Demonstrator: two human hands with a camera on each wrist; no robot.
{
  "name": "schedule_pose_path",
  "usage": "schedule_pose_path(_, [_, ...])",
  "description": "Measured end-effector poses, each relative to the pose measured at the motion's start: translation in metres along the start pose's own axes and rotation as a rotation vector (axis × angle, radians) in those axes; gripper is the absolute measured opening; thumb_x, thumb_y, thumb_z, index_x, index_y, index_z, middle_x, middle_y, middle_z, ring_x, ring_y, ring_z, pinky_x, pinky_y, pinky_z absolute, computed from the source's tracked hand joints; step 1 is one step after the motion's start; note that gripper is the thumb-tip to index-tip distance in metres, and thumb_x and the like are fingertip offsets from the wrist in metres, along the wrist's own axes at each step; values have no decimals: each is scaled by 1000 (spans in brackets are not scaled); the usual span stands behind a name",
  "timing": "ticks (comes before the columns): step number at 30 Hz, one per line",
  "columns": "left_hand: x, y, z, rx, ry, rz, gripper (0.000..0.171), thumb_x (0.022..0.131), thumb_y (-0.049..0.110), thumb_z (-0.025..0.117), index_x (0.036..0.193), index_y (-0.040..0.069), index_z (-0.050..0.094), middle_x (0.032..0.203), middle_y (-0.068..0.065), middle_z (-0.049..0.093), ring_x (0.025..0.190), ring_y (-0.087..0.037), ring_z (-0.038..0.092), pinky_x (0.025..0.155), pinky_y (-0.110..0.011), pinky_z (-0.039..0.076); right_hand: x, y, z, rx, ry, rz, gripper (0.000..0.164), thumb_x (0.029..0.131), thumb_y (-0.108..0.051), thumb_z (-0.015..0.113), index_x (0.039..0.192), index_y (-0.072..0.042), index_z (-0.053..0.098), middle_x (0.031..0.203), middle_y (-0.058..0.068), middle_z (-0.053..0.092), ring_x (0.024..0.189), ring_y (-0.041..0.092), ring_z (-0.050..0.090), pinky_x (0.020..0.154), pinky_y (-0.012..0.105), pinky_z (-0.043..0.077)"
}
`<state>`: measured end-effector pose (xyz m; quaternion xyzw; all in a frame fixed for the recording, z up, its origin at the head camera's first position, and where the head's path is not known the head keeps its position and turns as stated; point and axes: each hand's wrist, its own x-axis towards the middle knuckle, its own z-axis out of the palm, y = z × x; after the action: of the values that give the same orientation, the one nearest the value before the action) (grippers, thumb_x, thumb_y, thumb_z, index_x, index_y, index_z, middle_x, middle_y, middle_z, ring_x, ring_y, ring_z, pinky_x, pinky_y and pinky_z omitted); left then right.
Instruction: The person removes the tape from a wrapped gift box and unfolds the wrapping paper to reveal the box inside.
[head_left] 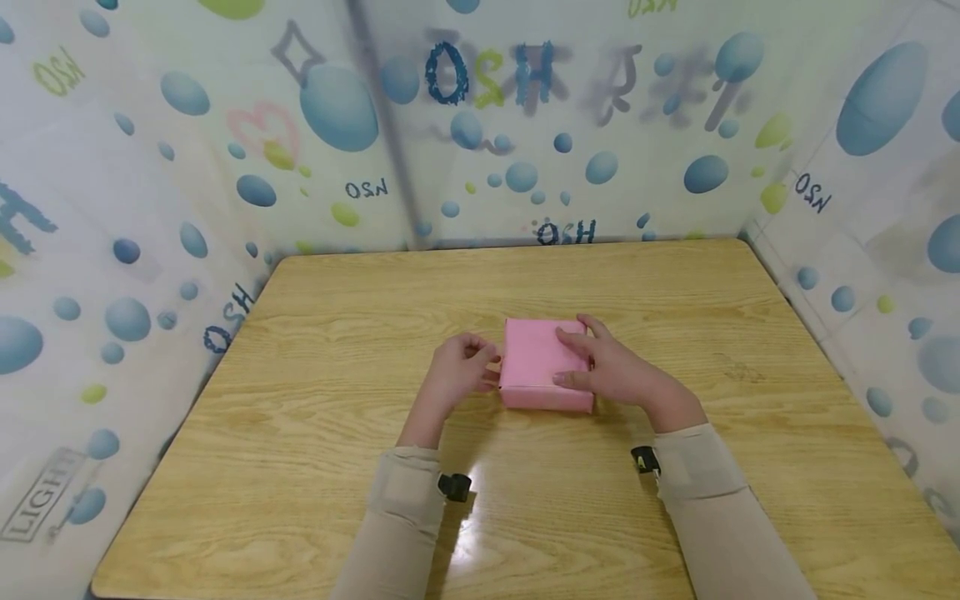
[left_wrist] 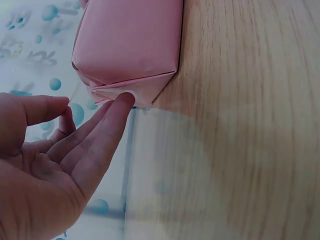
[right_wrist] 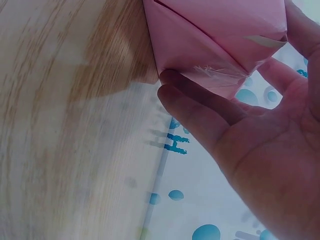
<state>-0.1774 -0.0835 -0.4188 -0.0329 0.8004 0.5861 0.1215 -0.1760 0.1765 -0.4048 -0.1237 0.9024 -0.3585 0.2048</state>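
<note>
A pink paper-wrapped box (head_left: 543, 354) lies flat on the wooden table. My left hand (head_left: 462, 367) is at its left end. In the left wrist view, thumb and a finger of the left hand (left_wrist: 60, 145) pinch what looks like a bit of clear tape (left_wrist: 76, 93) beside the folded end, and another fingertip presses on the folded paper flap (left_wrist: 142, 92). My right hand (head_left: 615, 367) grips the box's right end, thumb and a finger on top. The right wrist view shows fingers of this hand (right_wrist: 260, 130) against that end, where crinkled clear tape (right_wrist: 217, 73) sticks over the fold.
The wooden table (head_left: 337, 333) extends on all sides of the box. Behind it hangs a white curtain (head_left: 525, 158) with blue and green dots, continuing along both sides. Black wrist-worn devices sit on the left sleeve (head_left: 405, 492) and the right sleeve (head_left: 712, 475).
</note>
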Motion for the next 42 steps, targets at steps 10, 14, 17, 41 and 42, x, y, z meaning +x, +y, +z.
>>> schedule_pose_path(10, [1,-5,-6,48,22,-22,21,109,17,58,114,-3,63,118,-23,74,99,-36,80,81,-40,67,2,2,1,-6,-2,-3,84,101,-43,72,170,-22,28,181,14,-6,164,51,9,127,73,20])
schedule_pose_path(14, [0,-6,-8,82,32,-52,21,110,17,58,113,-3,63,117,-22,74,97,-34,80,80,-38,67,3,3,1,-4,-4,-2,84,101,-44,72,170,-23,28,181,13,-7,164,51,8,127,73,20])
schedule_pose_path(17, [0,-7,-10,108,54,-71,21,110,17,58,115,-2,64,116,-21,75,94,-31,81,77,-36,66,3,3,1,-9,-3,-2,84,101,-44,72,170,-23,28,181,13,-7,164,51,8,127,73,20])
schedule_pose_path(41, [-2,-20,-44,169,129,-97,26,108,19,61,127,2,61,123,-24,72,85,-26,77,68,-27,62,0,1,0,-26,-3,-17,84,101,-41,72,169,-19,30,180,17,-4,162,54,14,125,74,24])
schedule_pose_path(42, [-2,-19,-44,167,128,-98,25,108,19,59,127,2,61,123,-24,71,85,-26,77,68,-27,61,1,1,0,-24,-2,-14,84,101,-41,73,169,-20,30,180,17,-4,162,54,13,126,74,24])
